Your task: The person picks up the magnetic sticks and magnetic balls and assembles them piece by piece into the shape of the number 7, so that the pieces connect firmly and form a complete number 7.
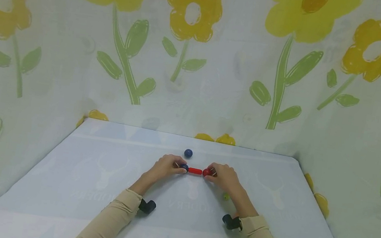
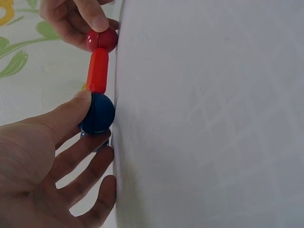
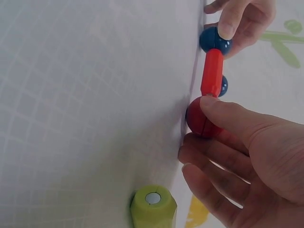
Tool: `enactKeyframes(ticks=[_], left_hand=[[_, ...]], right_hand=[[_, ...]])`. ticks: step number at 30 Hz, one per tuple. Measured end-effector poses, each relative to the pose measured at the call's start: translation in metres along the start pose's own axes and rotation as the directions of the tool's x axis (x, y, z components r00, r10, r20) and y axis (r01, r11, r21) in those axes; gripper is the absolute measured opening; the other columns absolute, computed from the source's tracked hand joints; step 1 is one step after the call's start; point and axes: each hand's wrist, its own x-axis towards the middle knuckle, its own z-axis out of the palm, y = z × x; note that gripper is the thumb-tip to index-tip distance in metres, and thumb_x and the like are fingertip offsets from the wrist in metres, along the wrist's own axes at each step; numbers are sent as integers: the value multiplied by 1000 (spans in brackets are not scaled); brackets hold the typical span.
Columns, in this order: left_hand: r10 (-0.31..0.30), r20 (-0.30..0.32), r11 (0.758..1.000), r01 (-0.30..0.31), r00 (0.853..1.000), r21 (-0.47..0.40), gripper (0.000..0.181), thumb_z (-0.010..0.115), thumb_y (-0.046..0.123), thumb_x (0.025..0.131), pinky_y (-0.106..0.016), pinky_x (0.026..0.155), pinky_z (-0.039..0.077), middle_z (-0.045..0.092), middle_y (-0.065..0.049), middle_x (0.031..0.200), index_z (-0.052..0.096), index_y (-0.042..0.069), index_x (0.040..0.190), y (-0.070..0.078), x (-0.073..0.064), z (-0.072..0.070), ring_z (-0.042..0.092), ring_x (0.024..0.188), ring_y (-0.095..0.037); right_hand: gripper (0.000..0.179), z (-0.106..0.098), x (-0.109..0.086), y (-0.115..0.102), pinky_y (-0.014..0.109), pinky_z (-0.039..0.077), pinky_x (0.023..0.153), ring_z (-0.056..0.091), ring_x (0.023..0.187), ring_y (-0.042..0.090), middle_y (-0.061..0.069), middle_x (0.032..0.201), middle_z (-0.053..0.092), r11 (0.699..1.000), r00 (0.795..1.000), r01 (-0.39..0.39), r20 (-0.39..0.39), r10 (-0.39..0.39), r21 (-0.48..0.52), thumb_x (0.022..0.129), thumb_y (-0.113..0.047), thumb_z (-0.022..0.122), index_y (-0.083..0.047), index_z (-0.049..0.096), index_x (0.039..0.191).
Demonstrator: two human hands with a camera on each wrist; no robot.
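My left hand (image 1: 164, 167) pinches a blue ball (image 2: 100, 114) between thumb and fingers. Across from it, my right hand (image 1: 226, 178) grips a red ball (image 3: 200, 121) in the same way. Between the two balls runs a short red rod (image 1: 195, 171), its ends right at both of them, so the three form a straight line low over the table. Behind my left hand a second blue ball (image 1: 188, 153) lies loose on the table. A yellow-green rod (image 3: 153, 214) with a silvery round end is beside my right hand, partly hidden by the forearm in the head view.
The pale patterned cloth of the table (image 1: 91, 202) reaches to a back edge just beyond the loose ball. Flower-printed curtains (image 1: 215, 98) stand behind and at both sides. A black wrist camera (image 1: 147, 206) sits at the left cuff, another (image 1: 232, 222) at the right.
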Motion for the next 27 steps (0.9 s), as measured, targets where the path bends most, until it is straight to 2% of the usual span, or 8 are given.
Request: enactKeyframes(ticks=[27], left_hand=[[-4,2,1000,4,1000,3,32,76,29,86,-28,80,53,73,-2,106,72,15,114,2,0,0,61,85,-12]], right_hand=[[37,-2,-3,-3,36,55,88,64,93,18,3,102,72,1000,1000,-10,1,10,-1,84,-30,77,-16,67,117]])
